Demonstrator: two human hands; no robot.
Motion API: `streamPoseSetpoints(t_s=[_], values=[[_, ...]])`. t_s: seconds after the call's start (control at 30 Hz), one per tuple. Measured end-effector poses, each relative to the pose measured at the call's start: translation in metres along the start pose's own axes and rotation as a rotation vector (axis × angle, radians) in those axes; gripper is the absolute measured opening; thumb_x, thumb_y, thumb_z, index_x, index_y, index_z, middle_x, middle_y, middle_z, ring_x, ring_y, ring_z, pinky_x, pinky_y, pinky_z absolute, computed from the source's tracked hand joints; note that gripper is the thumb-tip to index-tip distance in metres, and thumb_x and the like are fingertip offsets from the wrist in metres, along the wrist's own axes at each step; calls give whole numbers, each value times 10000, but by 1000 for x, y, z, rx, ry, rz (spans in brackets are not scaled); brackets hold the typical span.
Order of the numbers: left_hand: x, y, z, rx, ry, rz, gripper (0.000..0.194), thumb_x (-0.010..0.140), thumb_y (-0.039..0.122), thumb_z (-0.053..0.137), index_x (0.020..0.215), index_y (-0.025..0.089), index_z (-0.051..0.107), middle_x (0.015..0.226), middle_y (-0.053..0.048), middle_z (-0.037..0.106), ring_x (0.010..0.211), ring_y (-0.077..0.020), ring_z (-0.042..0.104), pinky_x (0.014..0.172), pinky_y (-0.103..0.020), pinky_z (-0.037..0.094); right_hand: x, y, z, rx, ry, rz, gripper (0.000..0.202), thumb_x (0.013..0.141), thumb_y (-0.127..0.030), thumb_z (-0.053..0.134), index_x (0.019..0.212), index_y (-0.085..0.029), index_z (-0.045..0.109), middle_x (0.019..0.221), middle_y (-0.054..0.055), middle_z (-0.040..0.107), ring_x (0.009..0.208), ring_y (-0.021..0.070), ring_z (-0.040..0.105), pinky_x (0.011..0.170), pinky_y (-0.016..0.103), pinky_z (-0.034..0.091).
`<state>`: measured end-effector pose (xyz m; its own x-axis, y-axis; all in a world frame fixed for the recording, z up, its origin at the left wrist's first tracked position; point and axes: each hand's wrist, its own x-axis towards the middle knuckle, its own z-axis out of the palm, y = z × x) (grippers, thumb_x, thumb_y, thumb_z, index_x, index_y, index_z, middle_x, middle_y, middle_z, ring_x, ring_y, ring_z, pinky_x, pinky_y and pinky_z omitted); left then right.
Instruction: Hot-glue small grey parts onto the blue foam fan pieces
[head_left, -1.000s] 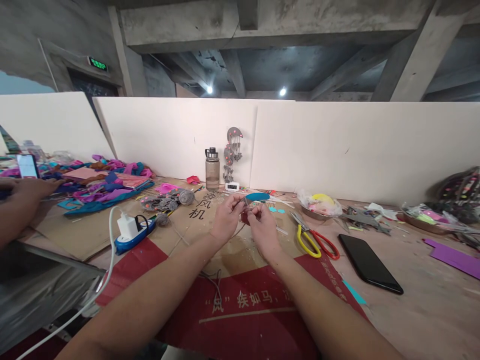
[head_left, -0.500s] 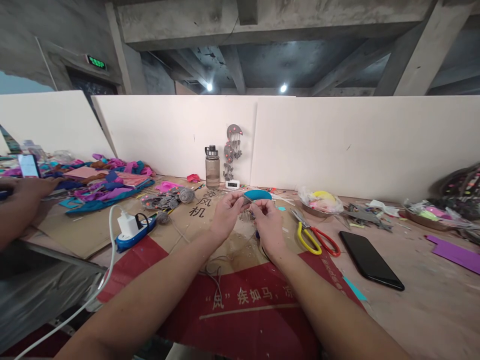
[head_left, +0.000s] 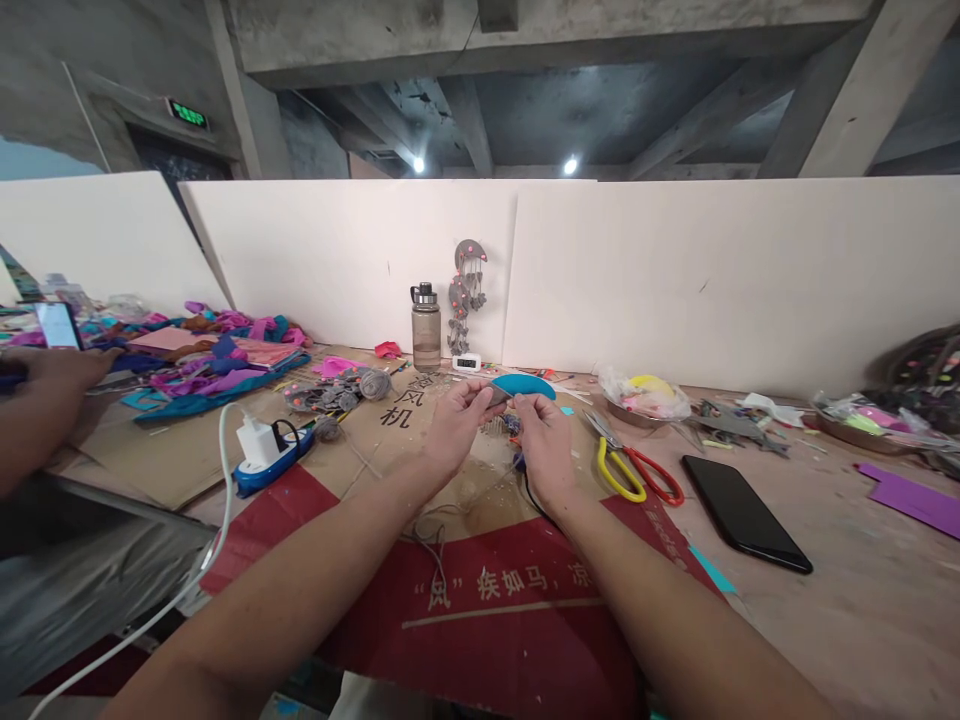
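My left hand point(head_left: 456, 420) is closed in a pinch on a small flat grey piece point(head_left: 496, 397) that looks like felt. Fingertips of my right hand point(head_left: 547, 440) are pinched together at its right end; whether they grip the piece or a thread is too small to tell. Directly behind the fingers shows a blue curved piece point(head_left: 525, 384), its lower part hidden by the hands. Under my wrists, loose grey yarn point(head_left: 429, 540) trails over the printed cardboard point(head_left: 517, 660). Scissors point(head_left: 626, 465) with one yellow and one red handle lie right of my right hand.
A black phone point(head_left: 746, 512) lies at right. Behind stand a water bottle point(head_left: 426, 335), a small clock point(head_left: 466, 363) and a grey hanging ornament point(head_left: 469, 280). At left are a grey yarn ball point(head_left: 375, 384), a blue power strip point(head_left: 271, 462), coloured scraps point(head_left: 217, 370) and another person's hand point(head_left: 64, 375).
My hands have turned slightly and spread a little, and more of the grey piece shows between them. The blue piece appears slightly farther right and more half-moon shaped.
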<state>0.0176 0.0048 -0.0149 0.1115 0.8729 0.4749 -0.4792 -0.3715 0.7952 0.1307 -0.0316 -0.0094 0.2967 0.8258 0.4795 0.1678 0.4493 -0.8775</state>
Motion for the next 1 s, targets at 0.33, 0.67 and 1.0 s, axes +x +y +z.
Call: streamPoseSetpoints(t_s=[0.33, 0.67, 1.0], values=[[0, 5, 3, -9, 37, -42, 273, 704, 344, 740, 852, 141, 632, 865, -32, 691, 819, -141, 654, 921, -410, 500, -1, -7, -3, -76, -4, -16, 295, 808, -449, 487, 660, -199, 535, 589, -25, 476, 566, 133, 407, 556, 257, 349], [-2, 8, 3, 2, 33, -48, 225, 698, 325, 741, 799, 150, 644, 836, -23, 685, 801, -136, 653, 919, -395, 500, -1, -5, -3, -105, -15, -2, 286, 822, -436, 491, 656, -203, 512, 594, -42, 463, 580, 129, 411, 581, 258, 343], [0, 17, 5, -53, 140, -106, 240, 661, 317, 758, 722, 128, 621, 778, -29, 667, 745, -135, 655, 861, -380, 530, -2, -8, -4, -152, -38, -49, 280, 832, -439, 477, 702, -199, 539, 646, -25, 512, 635, 142, 439, 614, 263, 345]])
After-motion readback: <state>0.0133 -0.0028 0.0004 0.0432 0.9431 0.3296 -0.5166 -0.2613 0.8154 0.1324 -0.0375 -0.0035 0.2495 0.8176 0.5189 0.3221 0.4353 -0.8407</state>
